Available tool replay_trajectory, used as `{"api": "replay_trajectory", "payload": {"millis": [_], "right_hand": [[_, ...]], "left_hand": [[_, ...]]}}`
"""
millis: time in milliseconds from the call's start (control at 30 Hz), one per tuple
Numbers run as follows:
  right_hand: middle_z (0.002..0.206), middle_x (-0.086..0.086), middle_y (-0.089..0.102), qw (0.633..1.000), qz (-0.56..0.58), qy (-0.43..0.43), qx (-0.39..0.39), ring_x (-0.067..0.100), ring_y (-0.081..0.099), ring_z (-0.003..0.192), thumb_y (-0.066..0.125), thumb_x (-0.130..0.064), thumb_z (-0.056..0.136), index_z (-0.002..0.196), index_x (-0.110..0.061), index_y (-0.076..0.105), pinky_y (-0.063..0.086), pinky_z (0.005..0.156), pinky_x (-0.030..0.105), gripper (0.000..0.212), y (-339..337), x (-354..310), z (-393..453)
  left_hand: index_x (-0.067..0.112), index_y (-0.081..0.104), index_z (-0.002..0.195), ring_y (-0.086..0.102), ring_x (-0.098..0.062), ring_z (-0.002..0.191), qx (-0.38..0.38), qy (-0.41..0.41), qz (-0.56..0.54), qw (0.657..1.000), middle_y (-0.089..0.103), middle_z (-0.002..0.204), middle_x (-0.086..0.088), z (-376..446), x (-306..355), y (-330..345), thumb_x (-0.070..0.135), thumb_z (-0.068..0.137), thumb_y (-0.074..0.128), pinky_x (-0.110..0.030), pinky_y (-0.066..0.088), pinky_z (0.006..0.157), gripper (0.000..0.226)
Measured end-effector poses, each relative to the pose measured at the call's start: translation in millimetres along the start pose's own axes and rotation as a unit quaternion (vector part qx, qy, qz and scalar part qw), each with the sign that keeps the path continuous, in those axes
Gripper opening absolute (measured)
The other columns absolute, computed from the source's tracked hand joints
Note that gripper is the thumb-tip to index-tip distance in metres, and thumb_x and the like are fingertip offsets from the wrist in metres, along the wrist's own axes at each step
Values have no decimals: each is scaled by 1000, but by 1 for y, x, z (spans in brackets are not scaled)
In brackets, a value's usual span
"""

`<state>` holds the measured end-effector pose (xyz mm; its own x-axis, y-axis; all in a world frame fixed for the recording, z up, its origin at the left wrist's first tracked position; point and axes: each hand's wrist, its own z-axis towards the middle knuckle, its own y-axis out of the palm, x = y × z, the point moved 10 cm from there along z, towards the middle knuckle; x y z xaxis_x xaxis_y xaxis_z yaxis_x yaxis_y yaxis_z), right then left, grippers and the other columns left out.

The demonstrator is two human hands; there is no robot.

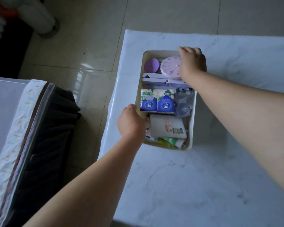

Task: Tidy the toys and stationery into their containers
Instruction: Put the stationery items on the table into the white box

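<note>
A cream storage box (193, 122) sits near the left edge of the white marble table (203, 177). It holds a pink toy clock (170, 67), a purple round piece (151, 65), a lilac folded stand (156, 79), blue tissue packs (156, 104), a crumpled plastic bag (183, 104) and a white packet (168, 126). My left hand (131, 122) grips the box's left wall near its front. My right hand (192, 62) reaches over the clock and clasps the far right corner of the box.
A bed or sofa with a white cover and dark base (31, 136) stands to the left across a strip of glossy tiled floor (88, 63). A white radiator-like unit (39, 15) stands at the top left. The table stretches right and toward me.
</note>
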<state>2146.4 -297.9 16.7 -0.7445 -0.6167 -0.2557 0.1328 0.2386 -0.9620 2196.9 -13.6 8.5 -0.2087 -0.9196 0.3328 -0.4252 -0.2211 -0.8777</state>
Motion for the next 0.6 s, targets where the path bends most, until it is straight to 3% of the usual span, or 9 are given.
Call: {"api": "replay_trajectory", "payload": {"millis": [200, 300, 467, 600], "right_hand": [[129, 11, 56, 1000, -7, 28, 7, 34, 43, 124, 60, -13, 87, 123, -16, 57, 34, 98, 39, 37, -7, 13, 13], [123, 13, 60, 996, -10, 80, 36, 34, 48, 119, 53, -11, 91, 115, -16, 60, 35, 96, 40, 25, -13, 39, 13], [120, 15, 60, 986, -1, 163, 34, 34, 57, 112, 43, -4, 93, 113, -13, 58, 42, 89, 39, 27, -15, 102, -20], [122, 12, 58, 981, 3, 193, 17, 32, 57, 112, 44, -3, 93, 116, -15, 52, 43, 82, 36, 27, -16, 135, -54]], "left_hand": [[24, 56, 129, 62, -25, 104, 29, 22, 25, 999, 63, 122, 1, 12, 3, -3, -5, 81, 43, -31, 48, 80, 57], [25, 59, 127, 61, -25, 108, 27, 43, 45, 998, 64, 123, 1, 31, 13, -9, -4, 78, 43, -30, 47, 85, 59], [18, 69, 105, 63, -32, 96, 6, 121, 83, 989, 69, 106, -8, 63, 57, -19, 1, 75, 48, -34, 52, 82, 40], [17, 70, 104, 63, -34, 95, -21, 155, 105, 982, 68, 103, -13, 83, 100, -14, 6, 77, 50, -29, 48, 77, 36]]}}
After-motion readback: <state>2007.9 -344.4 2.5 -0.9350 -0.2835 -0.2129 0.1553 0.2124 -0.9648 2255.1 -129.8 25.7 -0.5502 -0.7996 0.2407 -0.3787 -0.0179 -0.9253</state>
